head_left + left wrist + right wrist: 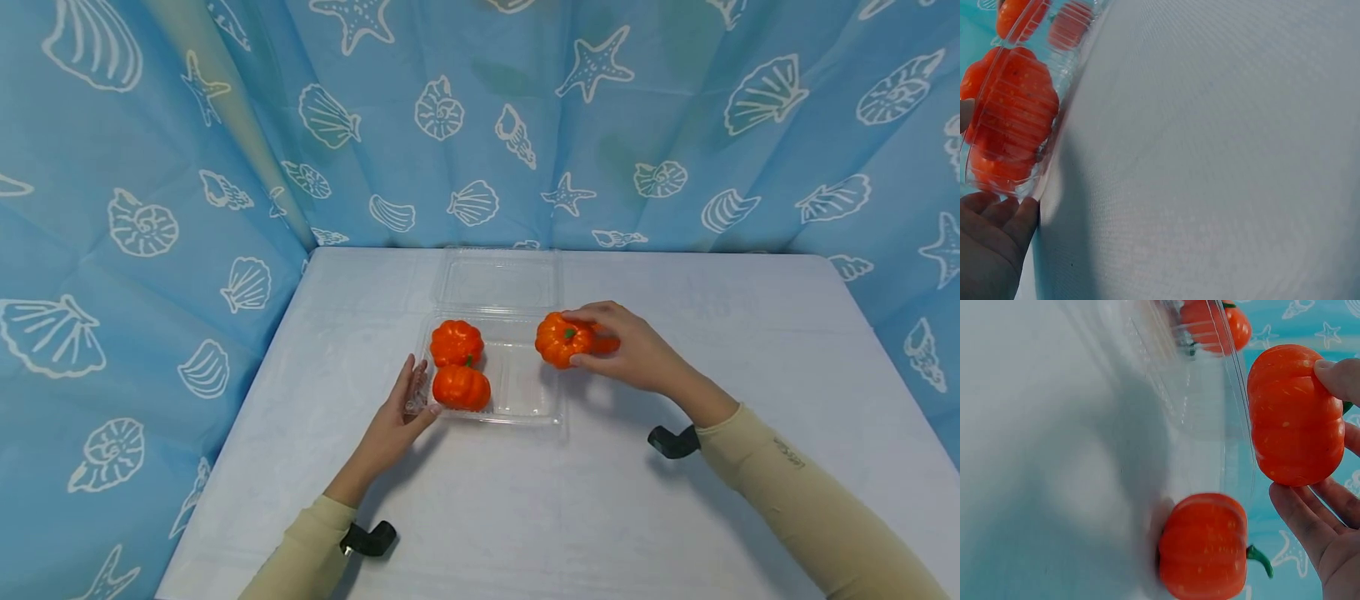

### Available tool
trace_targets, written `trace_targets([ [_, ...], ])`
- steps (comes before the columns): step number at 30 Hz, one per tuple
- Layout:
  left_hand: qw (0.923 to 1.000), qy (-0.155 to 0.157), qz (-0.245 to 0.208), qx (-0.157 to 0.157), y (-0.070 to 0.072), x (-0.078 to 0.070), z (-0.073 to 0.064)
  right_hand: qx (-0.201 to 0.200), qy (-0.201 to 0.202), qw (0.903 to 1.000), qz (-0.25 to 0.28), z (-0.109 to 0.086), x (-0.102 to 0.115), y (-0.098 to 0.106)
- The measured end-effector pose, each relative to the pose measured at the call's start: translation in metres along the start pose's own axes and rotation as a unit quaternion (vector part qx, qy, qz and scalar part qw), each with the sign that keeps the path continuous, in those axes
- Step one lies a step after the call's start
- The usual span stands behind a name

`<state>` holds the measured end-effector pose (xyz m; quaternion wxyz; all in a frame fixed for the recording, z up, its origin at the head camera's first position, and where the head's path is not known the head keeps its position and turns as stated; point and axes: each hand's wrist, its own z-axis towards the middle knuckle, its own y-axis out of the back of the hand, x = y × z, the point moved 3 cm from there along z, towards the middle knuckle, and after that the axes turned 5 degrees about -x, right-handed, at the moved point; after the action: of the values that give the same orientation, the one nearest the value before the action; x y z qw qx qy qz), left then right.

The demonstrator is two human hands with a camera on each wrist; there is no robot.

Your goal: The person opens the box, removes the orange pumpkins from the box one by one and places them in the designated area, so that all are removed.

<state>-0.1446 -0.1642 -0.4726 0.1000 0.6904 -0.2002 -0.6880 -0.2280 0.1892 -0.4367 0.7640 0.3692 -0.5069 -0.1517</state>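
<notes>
Two small orange plastic pumpkins [459, 365] sit in the left half of the clear plastic clamshell tray [525, 392], one behind the other, on my white-covered worktop [525, 500]. My left hand [401, 417] rests against the tray's near left corner, fingers fairly straight and touching its wall. My right hand [626, 346] pinches a third orange pumpkin with a green stem [561, 339] between thumb and fingers, just above the tray's right edge. A fourth orange pumpkin [1205, 545] lies on the worktop just beside the tray's right wall, under my right hand.
</notes>
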Motion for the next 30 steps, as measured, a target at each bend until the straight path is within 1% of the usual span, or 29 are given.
trace_targets([
  [2,1.0,-0.002,0.004,-0.002,-0.001,0.012,0.003,0.002,-0.007,1.0,0.001,-0.002,-0.003,0.004],
  [7,1.0,-0.003,0.006,-0.002,-0.001,0.013,0.003,-0.004,-0.022,0.9997,0.001,-0.007,-0.008,0.012],
  [9,1.0,0.003,0.004,-0.001,-0.001,0.007,0.002,-0.012,-0.031,0.9994,-0.001,-0.009,-0.011,0.016],
  [11,1.0,0.005,0.004,-0.004,-0.002,0.011,0.003,-0.021,-0.038,0.9991,-0.004,-0.011,-0.013,0.021],
  [14,0.9999,0.001,0.012,-0.009,-0.003,0.017,0.004,-0.036,-0.046,0.9982,-0.009,-0.016,-0.019,0.03],
  [17,0.9998,-0.002,0.017,-0.007,-0.002,0.013,0.003,-0.05,-0.057,0.997,-0.011,-0.021,-0.026,0.041],
  [20,0.9999,0.002,0.013,-0.003,-0.001,0.007,0.002,-0.064,-0.074,0.995,-0.018,-0.026,-0.035,0.051],
  [22,1.0,0.005,0.005,-0.002,0.0,0.006,0.002,-0.072,-0.086,0.9934,-0.024,-0.031,-0.042,0.056],
  [26,1.0,0.002,0.006,0.0,-0.001,0.019,0.007,-0.079,-0.105,0.9907,-0.037,-0.039,-0.057,0.063],
  [28,1.0,0.0,0.009,-0.001,-0.002,0.028,0.009,-0.078,-0.113,0.9897,-0.039,-0.042,-0.065,0.064],
  [30,0.9999,-0.002,0.011,0.0,-0.002,0.033,0.01,-0.073,-0.125,0.9885,-0.042,-0.044,-0.072,0.064],
])
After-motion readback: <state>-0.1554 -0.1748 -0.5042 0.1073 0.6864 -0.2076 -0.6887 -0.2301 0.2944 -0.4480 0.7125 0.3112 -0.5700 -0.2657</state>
